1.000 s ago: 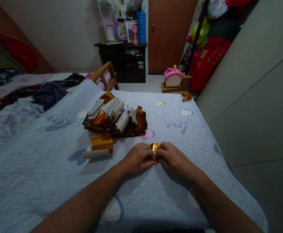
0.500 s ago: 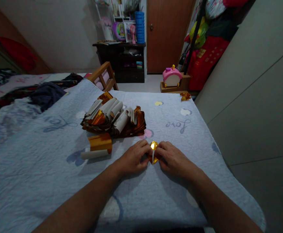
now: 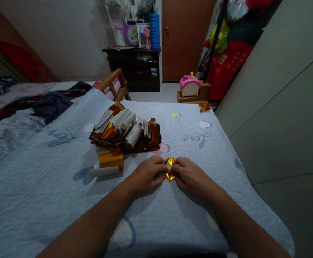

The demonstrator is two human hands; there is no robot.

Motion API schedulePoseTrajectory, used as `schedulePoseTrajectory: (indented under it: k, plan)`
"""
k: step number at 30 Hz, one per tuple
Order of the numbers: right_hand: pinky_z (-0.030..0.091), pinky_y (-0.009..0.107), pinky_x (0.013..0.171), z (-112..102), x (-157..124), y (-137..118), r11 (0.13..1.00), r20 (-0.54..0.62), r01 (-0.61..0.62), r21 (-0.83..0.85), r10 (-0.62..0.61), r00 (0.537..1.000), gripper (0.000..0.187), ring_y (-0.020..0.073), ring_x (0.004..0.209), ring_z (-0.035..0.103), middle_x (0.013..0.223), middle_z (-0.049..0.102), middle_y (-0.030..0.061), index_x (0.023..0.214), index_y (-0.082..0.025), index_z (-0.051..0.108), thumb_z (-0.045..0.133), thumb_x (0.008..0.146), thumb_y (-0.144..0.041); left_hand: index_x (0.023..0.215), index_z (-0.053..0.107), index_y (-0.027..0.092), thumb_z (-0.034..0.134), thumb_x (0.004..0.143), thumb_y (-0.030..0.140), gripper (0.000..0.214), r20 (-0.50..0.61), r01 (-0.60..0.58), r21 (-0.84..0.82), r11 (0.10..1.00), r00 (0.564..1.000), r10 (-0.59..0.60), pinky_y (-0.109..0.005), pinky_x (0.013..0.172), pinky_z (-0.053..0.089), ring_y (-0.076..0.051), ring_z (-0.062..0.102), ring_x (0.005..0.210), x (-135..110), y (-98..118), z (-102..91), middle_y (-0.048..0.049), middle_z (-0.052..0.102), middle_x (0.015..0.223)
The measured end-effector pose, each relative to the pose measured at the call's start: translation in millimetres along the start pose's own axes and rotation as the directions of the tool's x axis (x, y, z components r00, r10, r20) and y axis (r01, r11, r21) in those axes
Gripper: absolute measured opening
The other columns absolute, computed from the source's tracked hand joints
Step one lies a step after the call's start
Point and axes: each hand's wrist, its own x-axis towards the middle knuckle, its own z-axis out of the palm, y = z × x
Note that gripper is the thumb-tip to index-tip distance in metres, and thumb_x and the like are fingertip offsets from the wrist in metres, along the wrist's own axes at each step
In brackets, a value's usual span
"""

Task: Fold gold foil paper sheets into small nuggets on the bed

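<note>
"Head view: what have you got?"
"My left hand (image 3: 148, 173) and right hand (image 3: 190, 175), fingers curled nearly closed, pinch the gold paper (image 3: 169, 176) from either side, on the blanket (image 3: 156, 218)."
"And around that?"
"Paper pile (image 3: 126, 130) between ten and eleven o'clock, loose sheet (image 3: 110, 158) near nine, folded piece (image 3: 205, 107) at one."

Just below the centre of the frame, the gold foil (image 3: 169, 176) between my left hand (image 3: 147, 174) and right hand (image 3: 191, 175) now shows a wide, shiny lower point where a thin upright pale sliver ran before.
</note>
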Motion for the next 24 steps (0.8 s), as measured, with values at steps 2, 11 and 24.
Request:
schedulePoseTrajectory:
  k: [2, 11, 24]
  plan:
    - [0.045, 0.034, 0.081, -1, 0, -1, 1.0, -0.004, 0.008, 0.006, -0.008, 1.0, 0.027, 0.0199, 0.093, 0.054, 0.101, 0.063, 0.0068, 0.109, -0.021, 0.068, 0.059, 0.088, -0.005, 0.103, 0.073, 0.019, 0.061, 0.093, 0.018, 0.016, -0.012, 0.006, -0.015, 1.0, 1.0, -0.007, -0.032, 0.083, 0.049, -0.02, 0.058, 0.094, 0, -2, 1.4, -0.0074, 0.065, 0.098]
    - [0.043, 0.039, 0.08, 14, 8, -15, 0.976, -0.028, -0.167, -0.138, 0.165, 0.986, 0.02, 0.0257, 0.095, 0.053, 0.107, 0.064, 0.0098, 0.107, -0.019, 0.066, 0.067, 0.091, -0.031, 0.093, 0.072, 0.019, 0.059, 0.095, 0.018, 0.013, -0.021, 0.08, -0.03, 0.996, 0.997, -0.081, -0.031, 0.078, 0.046, -0.02, 0.058, 0.089, 2, -7, 7.8, -0.005, 0.065, 0.087]
    - [0.043, 0.04, 0.08, 17, 10, -20, 0.954, -0.024, -0.235, -0.188, 0.235, 0.972, 0.034, 0.0282, 0.098, 0.055, 0.109, 0.063, 0.0102, 0.111, -0.02, 0.064, 0.076, 0.086, -0.039, 0.085, 0.063, 0.019, 0.057, 0.084, 0.01, 0.011, -0.097, 0.355, -0.022, 0.934, 0.929, -0.356, -0.037, 0.082, 0.041, -0.024, 0.054, 0.092, 7, -1, 6.2, -0.0049, 0.06, 0.089]
